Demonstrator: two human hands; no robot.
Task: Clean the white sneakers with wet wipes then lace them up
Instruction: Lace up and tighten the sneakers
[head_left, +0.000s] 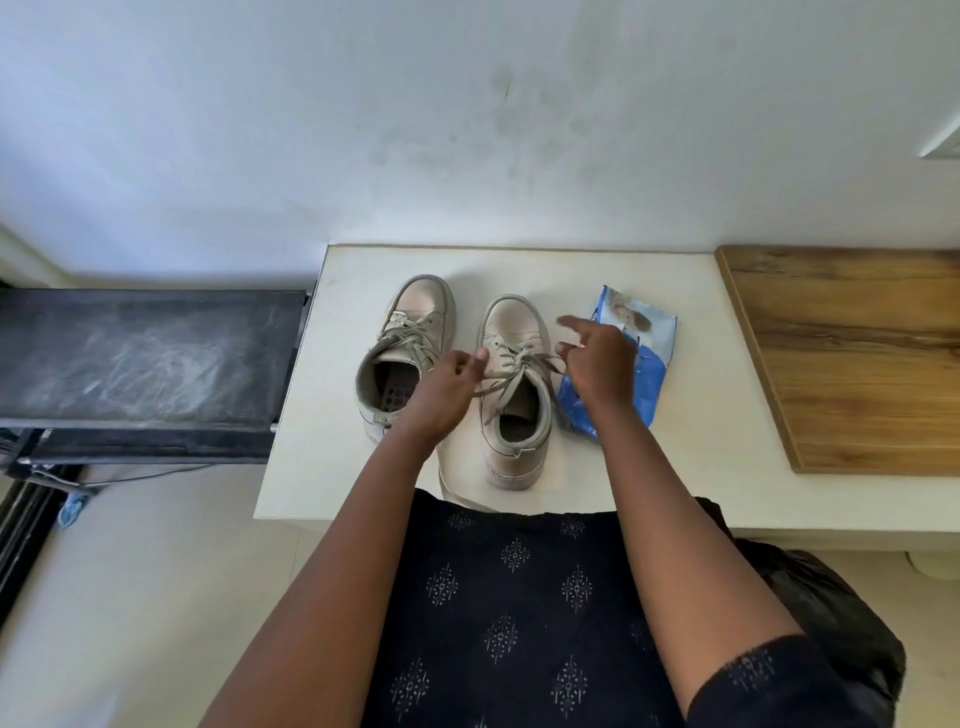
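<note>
Middle sneaker (511, 322): on table (701, 415), toe away from me.
Second sneaker (421, 306): just beside it, my left.
Wipes pack (649, 353): just beside it, my right.
Laces (511, 364): loose across its tongue.
Left hand (449, 382): grip pinched on one lace end.
Right hand (597, 358): grip seemingly pinched on the other, forefinger straight.
Risk, as I judge it: an uneven pull drags this sneaker, since nothing pins it down.

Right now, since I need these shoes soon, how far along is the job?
Done: the left sneaker and right sneaker look threaded. In hand: the left hand and right hand pinch the right sneaker's laces. Left: tying, it seems; whether wiping is finished, I cannot tell.
</note>
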